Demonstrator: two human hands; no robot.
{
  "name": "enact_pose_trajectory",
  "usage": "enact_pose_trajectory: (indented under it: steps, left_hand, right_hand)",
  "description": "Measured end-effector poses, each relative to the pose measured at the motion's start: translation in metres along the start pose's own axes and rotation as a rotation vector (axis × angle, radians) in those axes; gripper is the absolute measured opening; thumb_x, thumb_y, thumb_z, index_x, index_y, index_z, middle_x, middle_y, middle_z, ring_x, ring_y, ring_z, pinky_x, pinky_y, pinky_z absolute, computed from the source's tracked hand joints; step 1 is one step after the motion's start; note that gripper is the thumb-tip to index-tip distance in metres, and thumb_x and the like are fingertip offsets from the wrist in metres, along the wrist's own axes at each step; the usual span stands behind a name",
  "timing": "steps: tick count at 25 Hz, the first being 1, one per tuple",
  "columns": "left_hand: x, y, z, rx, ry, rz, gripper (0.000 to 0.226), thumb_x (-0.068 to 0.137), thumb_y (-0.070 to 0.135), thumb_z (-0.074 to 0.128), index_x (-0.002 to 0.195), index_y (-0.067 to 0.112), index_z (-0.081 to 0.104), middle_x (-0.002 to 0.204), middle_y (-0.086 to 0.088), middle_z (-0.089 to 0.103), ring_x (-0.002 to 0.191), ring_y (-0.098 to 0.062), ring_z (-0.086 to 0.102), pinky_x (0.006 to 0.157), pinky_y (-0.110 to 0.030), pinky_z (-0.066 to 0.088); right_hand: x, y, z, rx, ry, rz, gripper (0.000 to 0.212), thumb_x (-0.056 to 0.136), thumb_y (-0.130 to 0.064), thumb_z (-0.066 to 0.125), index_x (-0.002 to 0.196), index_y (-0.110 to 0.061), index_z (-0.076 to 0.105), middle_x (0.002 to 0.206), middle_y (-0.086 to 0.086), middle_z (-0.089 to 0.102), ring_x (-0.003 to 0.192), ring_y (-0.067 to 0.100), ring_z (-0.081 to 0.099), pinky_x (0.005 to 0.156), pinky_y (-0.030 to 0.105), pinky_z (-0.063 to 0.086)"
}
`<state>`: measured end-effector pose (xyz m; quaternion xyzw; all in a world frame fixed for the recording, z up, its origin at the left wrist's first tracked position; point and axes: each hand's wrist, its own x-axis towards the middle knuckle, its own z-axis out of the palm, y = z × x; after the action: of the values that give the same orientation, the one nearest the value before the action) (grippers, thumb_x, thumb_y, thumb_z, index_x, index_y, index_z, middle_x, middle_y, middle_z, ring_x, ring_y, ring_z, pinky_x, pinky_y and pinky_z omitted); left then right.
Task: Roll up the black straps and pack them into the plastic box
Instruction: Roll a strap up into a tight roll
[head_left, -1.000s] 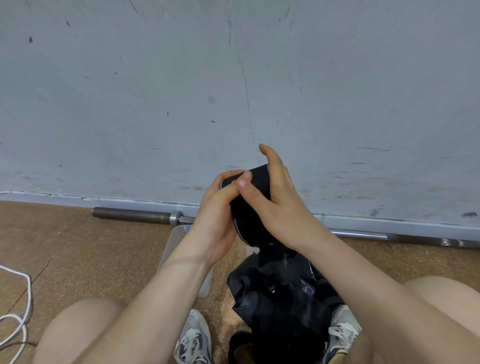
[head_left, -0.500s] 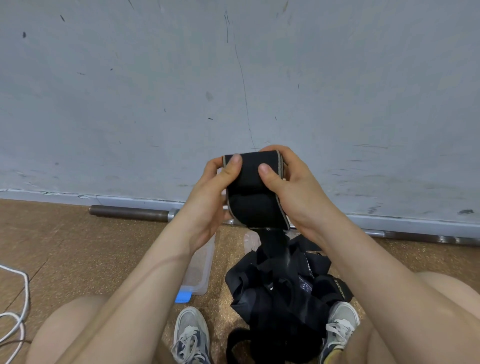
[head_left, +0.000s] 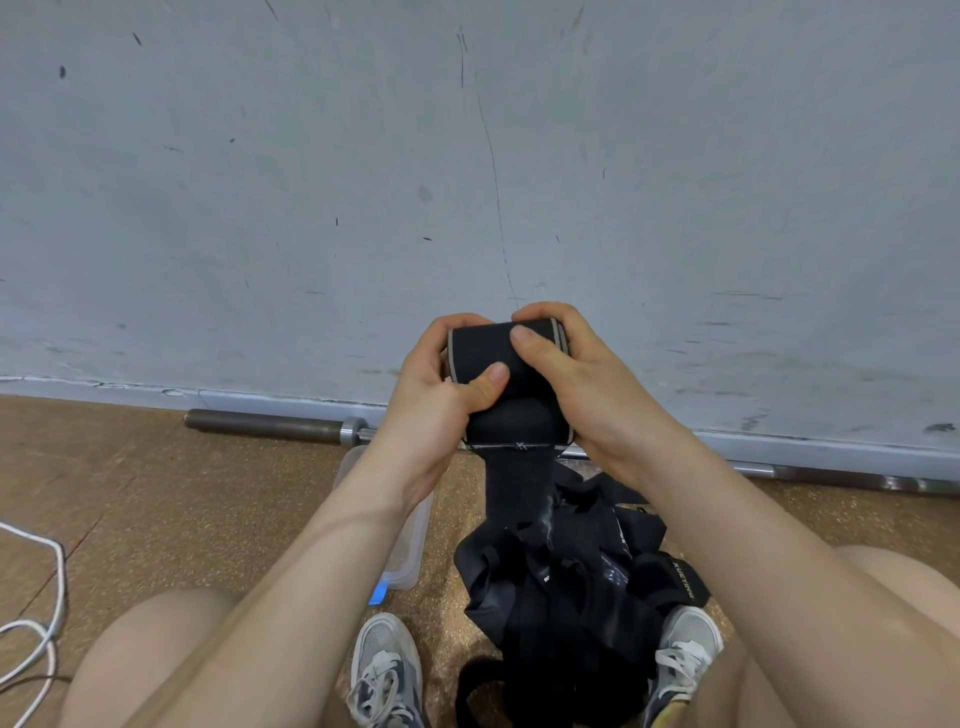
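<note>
Thumbs have swapped heights: left hand (head_left: 436, 402) and right hand (head_left: 595, 397) both clutch the rolled black strap (head_left: 519, 415), its tail hanging into the strap pile (head_left: 566, 603).

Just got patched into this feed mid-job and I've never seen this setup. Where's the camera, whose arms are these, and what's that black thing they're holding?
No machine here: a person is down near the floor, facing a grey wall. The single camera is worn on their head and looks down at their own arms. The left hand and right hand both grip a partly rolled black strap; its loose tail hangs toward a heap of black straps between the shoes. The clear plastic box lies on the floor behind the left forearm, mostly hidden. A metal bar lies along the wall; a white cable shows at the left edge.
</note>
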<state>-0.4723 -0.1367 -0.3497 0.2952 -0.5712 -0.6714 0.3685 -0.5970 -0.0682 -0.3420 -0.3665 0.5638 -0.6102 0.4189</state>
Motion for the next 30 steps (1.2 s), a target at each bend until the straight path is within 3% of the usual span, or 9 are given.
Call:
enact_pose_trajectory:
  steps: [5,7,9,13,16,21,24,26,30]
  left_hand:
    - [0.002,0.016,-0.015,0.169,-0.199,0.029,0.065,0.077,0.013,0.058,0.134,0.042,0.049,0.135,0.011,0.055,0.119,-0.012,0.058,0.097,-0.039,0.051]
    - [-0.002,0.025,-0.023,0.593,-0.239,0.230,0.088,0.068,0.007,0.053,0.141,0.052,0.035,0.153,0.023,0.030,0.139,-0.005,0.034,0.112,-0.040,0.035]
    - [-0.011,0.023,-0.017,1.050,-0.233,0.516,0.086,0.068,0.013,0.062,0.141,0.050,0.036,0.158,0.016,0.021,0.143,-0.015,0.022,0.113,-0.044,0.028]
    - [-0.013,0.009,-0.003,1.096,-0.145,0.937,0.023,0.083,0.021,0.074,0.106,0.022,0.074,0.107,0.002,0.066,0.098,-0.021,0.057,0.080,-0.044,0.049]
    - [-0.013,0.013,-0.006,1.201,-0.200,1.028,0.016,0.084,0.014,0.071,0.099,0.013,0.076,0.087,0.000,0.069,0.076,-0.021,0.063,0.063,-0.033,0.051]
    - [-0.006,0.021,-0.013,1.020,-0.053,0.802,0.025,0.092,0.030,0.057,0.098,0.015,0.076,0.089,0.006,0.065,0.085,-0.010,0.056,0.073,-0.016,0.040]
    - [-0.001,0.018,-0.011,0.541,0.097,0.448,0.011,0.090,0.023,0.067,0.095,0.023,0.076,0.108,0.006,0.069,0.104,-0.013,0.064,0.088,-0.026,0.049]
    - [-0.004,0.014,-0.001,0.234,0.112,0.234,0.010,0.088,0.013,0.068,0.094,0.018,0.075,0.094,-0.002,0.075,0.091,-0.015,0.070,0.080,-0.030,0.055]
    - [-0.004,0.011,0.001,-0.009,0.195,0.158,0.018,0.072,0.018,0.075,0.088,0.011,0.072,0.081,-0.003,0.074,0.080,-0.018,0.069,0.074,-0.030,0.056]
  right_hand:
    - [0.003,-0.012,-0.012,0.207,0.065,0.069,0.015,0.097,-0.013,0.060,0.108,-0.022,0.061,0.100,0.005,0.065,0.075,0.017,0.067,0.065,0.037,0.057]
    - [0.005,-0.016,-0.020,0.265,0.112,0.089,0.016,0.097,-0.011,0.059,0.110,-0.020,0.060,0.099,0.005,0.063,0.074,0.017,0.066,0.063,0.035,0.057]
    - [0.005,-0.016,-0.024,0.265,0.120,0.086,0.016,0.098,-0.010,0.057,0.111,-0.020,0.059,0.094,0.005,0.064,0.073,0.018,0.066,0.055,0.031,0.057]
    - [0.003,-0.012,-0.018,0.205,0.086,0.065,0.017,0.096,-0.005,0.059,0.105,-0.020,0.061,0.087,0.007,0.066,0.066,0.017,0.066,0.055,0.028,0.053]
    - [0.003,-0.009,-0.017,0.193,0.108,0.064,0.022,0.092,0.002,0.062,0.098,-0.018,0.067,0.089,0.011,0.065,0.064,0.017,0.067,0.053,0.028,0.053]
    - [0.000,-0.008,-0.013,0.068,0.026,0.062,0.033,0.088,0.011,0.057,0.094,-0.017,0.073,0.096,0.012,0.065,0.072,0.022,0.071,0.058,0.033,0.058]
    - [-0.002,-0.012,-0.009,0.046,-0.025,0.022,0.037,0.086,0.012,0.051,0.095,-0.015,0.074,0.088,0.012,0.065,0.070,0.021,0.071,0.059,0.034,0.058]
    - [-0.004,-0.013,-0.007,-0.006,-0.020,-0.024,0.036,0.087,0.009,0.050,0.096,-0.016,0.075,0.087,0.015,0.063,0.068,0.017,0.070,0.060,0.034,0.059]
    - [-0.004,-0.013,-0.005,-0.041,-0.025,-0.057,0.034,0.086,0.001,0.049,0.095,-0.018,0.076,0.093,0.012,0.068,0.076,0.020,0.069,0.062,0.037,0.061]
